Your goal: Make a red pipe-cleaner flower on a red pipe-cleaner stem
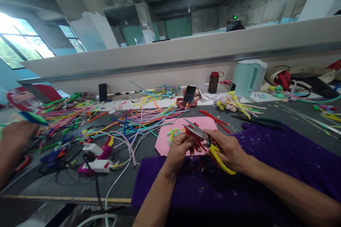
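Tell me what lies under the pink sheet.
The pink sheet lies on the grey table, its near edge meeting the purple cloth. Whatever lies beneath it is covered; hands hide its near part.

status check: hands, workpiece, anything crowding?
Right hand grips yellow-handled scissors, blades at red pipe-cleaner piece pinched in left hand. Loose pipe cleaners left; another person's hand far left.

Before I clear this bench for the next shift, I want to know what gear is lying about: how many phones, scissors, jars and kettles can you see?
Phones: 1, the phone propped on a stand
Scissors: 2, the yellow-handled scissors in the right hand and the dark scissors
Jars: 1, the brown jar
Kettles: 1, the pale green kettle
Total: 5
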`<control>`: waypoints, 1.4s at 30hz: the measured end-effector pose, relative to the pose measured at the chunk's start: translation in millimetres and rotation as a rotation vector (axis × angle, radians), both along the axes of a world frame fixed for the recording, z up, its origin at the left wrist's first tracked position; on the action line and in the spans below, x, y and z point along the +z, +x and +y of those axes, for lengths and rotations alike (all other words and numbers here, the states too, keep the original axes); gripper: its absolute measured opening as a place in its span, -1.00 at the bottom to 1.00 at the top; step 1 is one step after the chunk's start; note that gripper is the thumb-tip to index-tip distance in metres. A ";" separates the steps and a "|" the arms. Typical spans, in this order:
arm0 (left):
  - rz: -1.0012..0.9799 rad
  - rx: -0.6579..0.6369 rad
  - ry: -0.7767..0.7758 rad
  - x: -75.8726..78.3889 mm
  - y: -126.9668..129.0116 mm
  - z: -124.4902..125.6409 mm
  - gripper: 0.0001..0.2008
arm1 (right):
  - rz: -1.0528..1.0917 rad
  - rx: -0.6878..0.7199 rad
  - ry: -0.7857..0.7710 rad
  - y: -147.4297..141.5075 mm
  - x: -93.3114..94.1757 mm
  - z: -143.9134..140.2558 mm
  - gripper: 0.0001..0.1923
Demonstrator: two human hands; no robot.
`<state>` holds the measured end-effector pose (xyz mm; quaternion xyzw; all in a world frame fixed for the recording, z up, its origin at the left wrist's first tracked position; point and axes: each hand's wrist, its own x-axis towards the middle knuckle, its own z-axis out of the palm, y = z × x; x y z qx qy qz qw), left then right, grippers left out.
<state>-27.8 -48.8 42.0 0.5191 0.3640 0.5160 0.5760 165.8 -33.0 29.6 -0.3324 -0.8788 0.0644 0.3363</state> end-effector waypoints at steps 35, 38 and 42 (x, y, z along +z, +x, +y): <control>-0.077 -0.055 -0.037 -8.8 12.1 0.8 -0.82 | 0.762 0.270 -0.907 -10.7 1.9 6.2 -0.42; -0.112 -0.084 -0.093 -12.4 16.7 -0.1 -0.82 | 0.816 0.321 -1.060 -14.0 0.0 4.8 -0.50; -0.073 -0.091 -0.150 -12.1 17.2 -1.3 -0.79 | 0.896 0.371 -1.140 -14.9 -1.4 0.9 -0.55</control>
